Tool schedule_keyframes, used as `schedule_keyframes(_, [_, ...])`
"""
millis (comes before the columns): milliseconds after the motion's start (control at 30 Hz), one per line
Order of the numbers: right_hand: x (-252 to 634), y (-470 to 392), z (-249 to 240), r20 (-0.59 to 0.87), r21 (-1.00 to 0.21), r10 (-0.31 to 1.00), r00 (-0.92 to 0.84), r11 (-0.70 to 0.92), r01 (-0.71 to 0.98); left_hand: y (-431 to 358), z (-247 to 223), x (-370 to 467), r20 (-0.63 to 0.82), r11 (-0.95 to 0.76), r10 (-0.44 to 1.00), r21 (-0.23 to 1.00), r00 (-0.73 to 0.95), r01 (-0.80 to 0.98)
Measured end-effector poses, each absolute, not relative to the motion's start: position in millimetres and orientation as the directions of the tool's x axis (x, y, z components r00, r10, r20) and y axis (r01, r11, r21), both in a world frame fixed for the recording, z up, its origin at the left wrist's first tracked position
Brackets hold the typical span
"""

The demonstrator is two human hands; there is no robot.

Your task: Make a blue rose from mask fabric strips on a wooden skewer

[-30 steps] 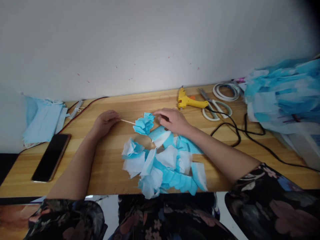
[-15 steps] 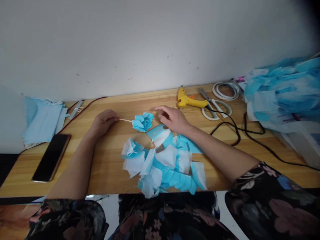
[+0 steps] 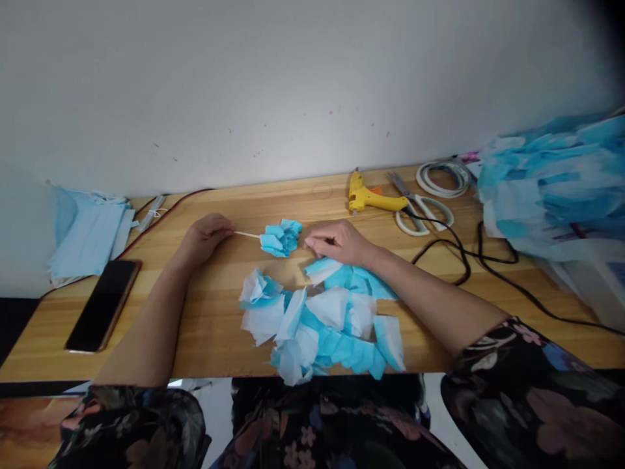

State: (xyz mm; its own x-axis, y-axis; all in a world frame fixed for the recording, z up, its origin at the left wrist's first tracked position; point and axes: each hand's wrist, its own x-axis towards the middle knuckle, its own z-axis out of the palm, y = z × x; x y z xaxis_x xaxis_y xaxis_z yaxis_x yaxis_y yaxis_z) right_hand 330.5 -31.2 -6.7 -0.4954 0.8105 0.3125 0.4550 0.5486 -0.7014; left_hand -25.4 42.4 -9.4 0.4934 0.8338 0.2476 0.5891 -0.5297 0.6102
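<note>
My left hand (image 3: 204, 240) is closed on the end of a thin pale stick (image 3: 247, 234), pinching it between the fingertips. At the stick's other end sits a blue flower of crinkled mask fabric (image 3: 281, 238), lying sideways just above the table. Just right of the flower, my right hand (image 3: 339, 241) is closed with its fingers curled together; whatever they hold, if anything, is hidden. Under and in front of that hand spreads a loose heap of blue and white fabric pieces (image 3: 336, 312), reaching the table's front edge.
A yellow glue gun (image 3: 374, 198), scissors (image 3: 422, 212) and a tape roll (image 3: 443, 179) lie at the back right. A black cord (image 3: 463, 254) winds beside them. Far right is a bag of blue scraps (image 3: 551, 182). Face masks (image 3: 88, 231) and a phone (image 3: 103, 306) are on the left.
My right hand has drawn its stretched fingers in and moved slightly down. A blue-and-white piece under it has shifted right. The left hand still holds the stick.
</note>
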Motion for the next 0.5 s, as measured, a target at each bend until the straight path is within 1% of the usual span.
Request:
schedule_keyframes(100, [331.1,-27.9,-6.9,0.268,-0.786,0.920,-0.285,0.380,0.487,42.3,-9.7,-26.5,0.258,-0.551,0.819,0.603,0.512,0.577])
schedule_keyframes(133, [331.4,-26.0,-7.5,0.265,-0.798,0.938,-0.221,0.343,0.496,42.5,-10.1,-27.0,0.260,-0.557,0.814,0.599,0.519,0.575])
schedule_keyframes(200, [331.8,-22.3,-9.3,0.253,-0.815,0.955,-0.154,0.296,0.498,42.8,-10.8,-27.7,0.255,-0.562,0.811,0.589,0.526,0.581])
schedule_keyframes(300, [331.6,-19.2,-12.2,0.232,-0.806,0.962,-0.146,0.274,0.525,42.8,-11.3,-27.7,0.250,-0.556,0.818,0.575,0.518,0.600])
schedule_keyframes(400, [329.8,-18.5,-13.5,0.239,-0.739,0.957,-0.164,0.289,0.608,42.3,-10.5,-26.4,0.238,-0.534,0.833,0.579,0.499,0.616])
schedule_keyframes(500, [327.4,-17.6,-13.4,0.279,-0.661,0.943,-0.180,0.324,0.676,41.9,-9.5,-24.6,0.229,-0.516,0.845,0.585,0.483,0.626])
